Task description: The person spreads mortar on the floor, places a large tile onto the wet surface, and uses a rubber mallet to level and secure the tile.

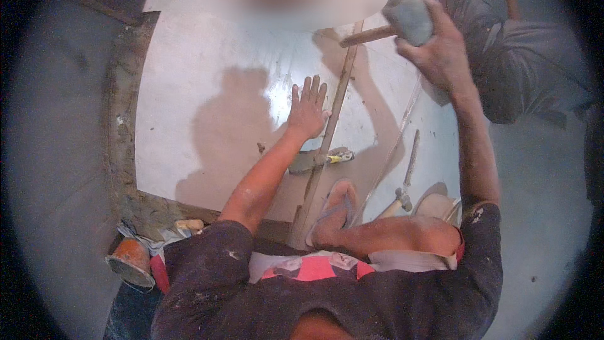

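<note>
My left hand lies flat, fingers spread, on a large pale, glossy slab. My right hand is raised at the upper right, wrapped round the rounded grey head of a mallet. Its wooden handle points left, away from my palm. A long narrow strip runs past the right side of my left hand. Close below that hand, a trowel-like tool with a yellow-marked handle lies across the strip. My shadow darkens much of the slab.
Another person's grey-clothed legs are at the upper right. A hammer-like tool and a pale round container are beside my bent knee. An orange bucket stands at lower left. Rough mortar borders the slab's left edge. The top centre is blurred.
</note>
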A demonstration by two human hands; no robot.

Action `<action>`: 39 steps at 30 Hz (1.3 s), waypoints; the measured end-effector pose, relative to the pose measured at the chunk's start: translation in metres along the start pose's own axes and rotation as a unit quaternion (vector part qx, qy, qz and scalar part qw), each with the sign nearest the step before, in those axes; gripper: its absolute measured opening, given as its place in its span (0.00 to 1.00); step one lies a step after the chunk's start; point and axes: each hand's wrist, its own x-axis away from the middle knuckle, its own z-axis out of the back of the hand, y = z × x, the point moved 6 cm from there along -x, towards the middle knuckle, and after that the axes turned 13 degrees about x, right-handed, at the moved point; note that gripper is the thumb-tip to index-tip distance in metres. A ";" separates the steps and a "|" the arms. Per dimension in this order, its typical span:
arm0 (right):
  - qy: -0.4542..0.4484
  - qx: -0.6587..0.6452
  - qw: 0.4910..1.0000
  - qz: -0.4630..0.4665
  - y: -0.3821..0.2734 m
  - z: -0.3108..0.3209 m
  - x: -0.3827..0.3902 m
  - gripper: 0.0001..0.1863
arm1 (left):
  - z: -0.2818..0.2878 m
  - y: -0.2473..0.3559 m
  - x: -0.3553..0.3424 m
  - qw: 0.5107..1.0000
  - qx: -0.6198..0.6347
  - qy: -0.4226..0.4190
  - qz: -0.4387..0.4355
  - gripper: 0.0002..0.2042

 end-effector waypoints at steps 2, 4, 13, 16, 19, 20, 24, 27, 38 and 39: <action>-0.079 0.097 0.992 -0.017 -0.002 -0.042 0.011 0.44 | -0.007 0.009 0.000 1.000 0.018 -0.005 -0.001 0.38; -0.068 0.053 0.996 -0.005 -0.002 -0.045 0.004 0.44 | -0.001 0.002 -0.005 1.000 0.013 -0.004 0.003 0.38; -0.062 0.072 0.995 -0.014 -0.002 -0.043 -0.001 0.46 | 0.000 0.002 -0.007 1.000 -0.002 -0.001 0.004 0.38; -0.100 0.063 0.992 -0.048 -0.005 -0.044 -0.009 0.41 | 0.001 0.004 -0.002 1.000 0.002 -0.021 0.006 0.37; -0.054 0.011 0.998 -0.042 -0.023 -0.009 -0.010 0.42 | 0.004 0.006 0.000 1.000 -0.023 -0.015 0.003 0.37; -0.023 -0.003 1.000 -0.018 -0.028 -0.014 -0.007 0.41 | 0.002 0.001 0.003 1.000 -0.018 -0.015 0.007 0.37; -0.155 0.069 0.985 -0.004 -0.044 -0.046 0.001 0.42 | -0.002 0.007 -0.003 1.000 0.002 -0.027 0.003 0.38; -0.158 0.060 0.986 -0.001 -0.047 -0.048 -0.001 0.43 | 0.000 0.005 -0.003 1.000 0.027 -0.013 -0.009 0.38; -0.100 0.045 0.994 0.012 -0.031 -0.039 0.011 0.44 | 0.011 -0.018 0.047 0.998 0.031 -0.015 0.049 0.56; -0.100 0.042 0.994 0.000 -0.030 -0.029 0.011 0.44 | 0.013 -0.018 0.047 0.998 0.030 -0.019 0.051 0.56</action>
